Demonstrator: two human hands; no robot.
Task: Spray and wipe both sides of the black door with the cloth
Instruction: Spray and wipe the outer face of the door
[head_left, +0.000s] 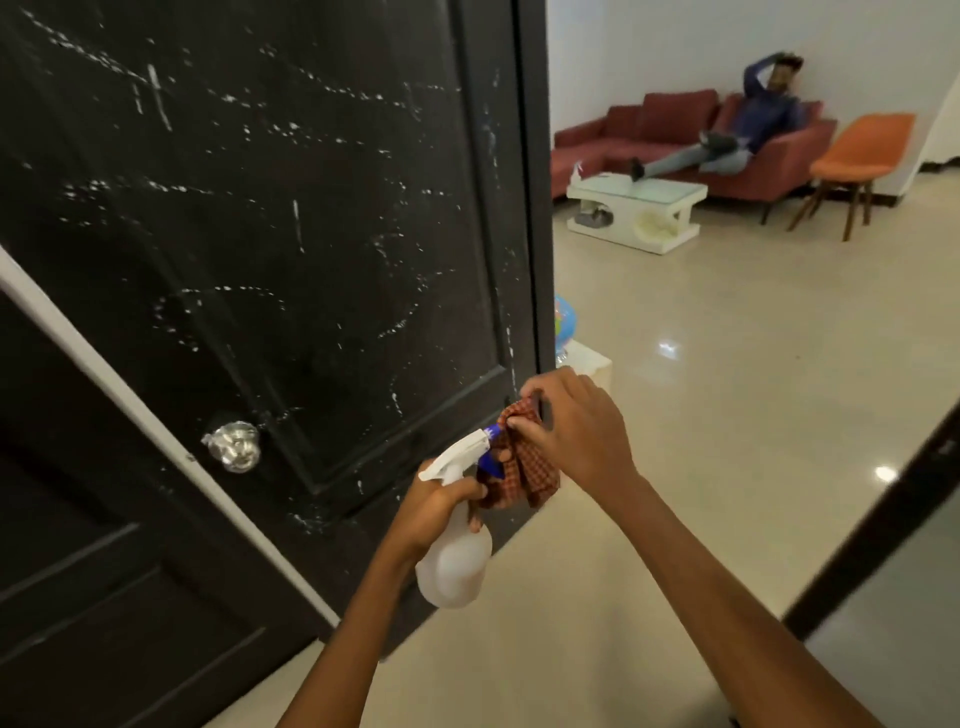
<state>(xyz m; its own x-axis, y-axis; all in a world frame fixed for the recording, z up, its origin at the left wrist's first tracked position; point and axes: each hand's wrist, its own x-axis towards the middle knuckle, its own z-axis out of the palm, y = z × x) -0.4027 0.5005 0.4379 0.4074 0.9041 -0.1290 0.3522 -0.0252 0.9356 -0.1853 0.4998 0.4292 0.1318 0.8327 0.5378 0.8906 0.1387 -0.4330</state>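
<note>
The black door stands open in front of me, its face streaked with white spray marks, with a silver knob low on the left. My left hand grips the neck of a white spray bottle with a blue nozzle tip, held in front of the door's lower right corner. My right hand pinches a red checked cloth right at the nozzle. The cloth hangs bunched between both hands, beside the door's edge.
A second black door leaf fills the lower left. Shiny tiled floor spreads to the right. Far back a person lies on a red sofa, behind a white coffee table and an orange chair. A white box sits behind the door edge.
</note>
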